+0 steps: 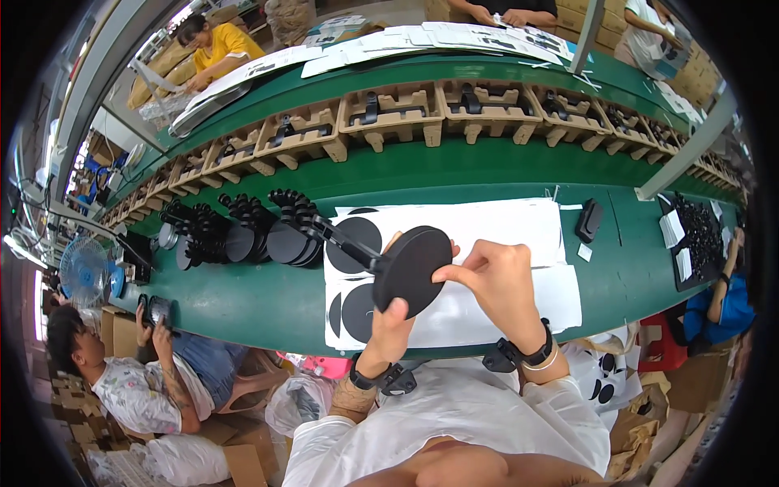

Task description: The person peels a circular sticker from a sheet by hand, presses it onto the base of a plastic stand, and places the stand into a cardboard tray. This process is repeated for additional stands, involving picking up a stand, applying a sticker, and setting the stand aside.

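Observation:
My left hand [391, 325] is closed around a black stand with a round flat base [415, 274], its thumb at the near rim and fingertips showing past the far side. The base is tilted up, its dark face turned to the right. From behind it a jointed black arm [347, 241] reaches up to the left. With curled fingers, my right hand [497, 280] presses its thumb against the right part of that face. Below lie white sheets [519, 227] bearing black round pads [363, 312]; the stand partly hides them.
Several similar black stands [294, 242] are grouped at the left. Beyond the green table [219, 296] runs a row of brown cardboard trays [392, 118] with black parts. A black case [589, 221] lies right of the sheets. Co-workers sit at the left and right.

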A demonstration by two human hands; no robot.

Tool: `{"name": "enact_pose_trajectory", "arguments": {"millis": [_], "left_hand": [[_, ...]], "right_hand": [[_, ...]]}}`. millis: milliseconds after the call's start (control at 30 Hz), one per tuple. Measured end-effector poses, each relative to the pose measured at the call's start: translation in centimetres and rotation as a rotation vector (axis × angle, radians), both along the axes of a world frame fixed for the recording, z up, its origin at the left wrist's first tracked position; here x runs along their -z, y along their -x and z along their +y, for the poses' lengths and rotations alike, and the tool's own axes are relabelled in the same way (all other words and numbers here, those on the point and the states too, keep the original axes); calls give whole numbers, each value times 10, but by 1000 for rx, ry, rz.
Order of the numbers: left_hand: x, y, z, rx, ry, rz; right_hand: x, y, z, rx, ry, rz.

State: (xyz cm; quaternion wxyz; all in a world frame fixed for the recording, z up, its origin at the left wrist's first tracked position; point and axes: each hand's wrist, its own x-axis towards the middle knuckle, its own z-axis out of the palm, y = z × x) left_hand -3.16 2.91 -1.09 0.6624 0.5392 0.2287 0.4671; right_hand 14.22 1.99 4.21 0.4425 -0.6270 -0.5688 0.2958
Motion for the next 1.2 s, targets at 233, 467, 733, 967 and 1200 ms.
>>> {"name": "enact_pose_trajectory", "arguments": {"millis": [233,467,733,967,1200], "left_hand": [[-6,-3,10,157,267,-363],[-9,-9,8,157,231,-361],[24,-4,23,87,157,-596],[-18,91,53,-619,-304,-444],[15,174,108,-928,-318,717]], "right_hand": [[-4,-9,2,106,79,-361],[16,11,-13,-398,-851,-742],[-19,-10,38,-326,-368,-157],[-14,-83,234,92,-315,-325],[50,-125,325,370,-205,-705]]}}
